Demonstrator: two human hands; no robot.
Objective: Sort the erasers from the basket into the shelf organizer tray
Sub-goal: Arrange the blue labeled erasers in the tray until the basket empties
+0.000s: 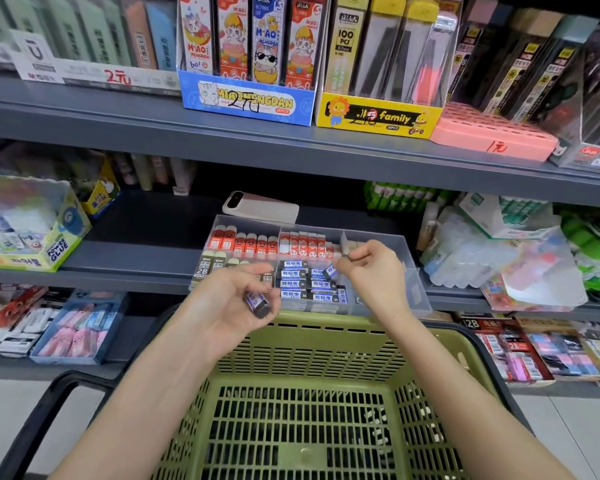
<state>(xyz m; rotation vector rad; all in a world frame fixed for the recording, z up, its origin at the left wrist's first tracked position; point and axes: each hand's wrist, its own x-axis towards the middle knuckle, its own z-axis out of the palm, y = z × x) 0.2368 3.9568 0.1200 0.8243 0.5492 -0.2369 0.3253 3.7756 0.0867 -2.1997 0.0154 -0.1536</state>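
Observation:
A clear organizer tray (411, 268) sits on the middle shelf, with red, beige and blue-and-black erasers in separate compartments. My left hand (229, 306) hovers at the tray's front left corner and grips a blue-and-black eraser (257, 301). My right hand (371, 268) is over the tray's blue eraser compartment and pinches another blue-and-black eraser (330, 270) at its fingertips. The green slotted basket (309, 403) stands below both hands, its floor showing through the slots.
A white phone (260, 205) lies on the shelf behind the tray. A Power Glue box (32, 233) stands to the left and bagged goods (499, 258) to the right. The basket's black handle (49, 410) runs along the lower left. Pencil-lead boxes fill the upper shelf.

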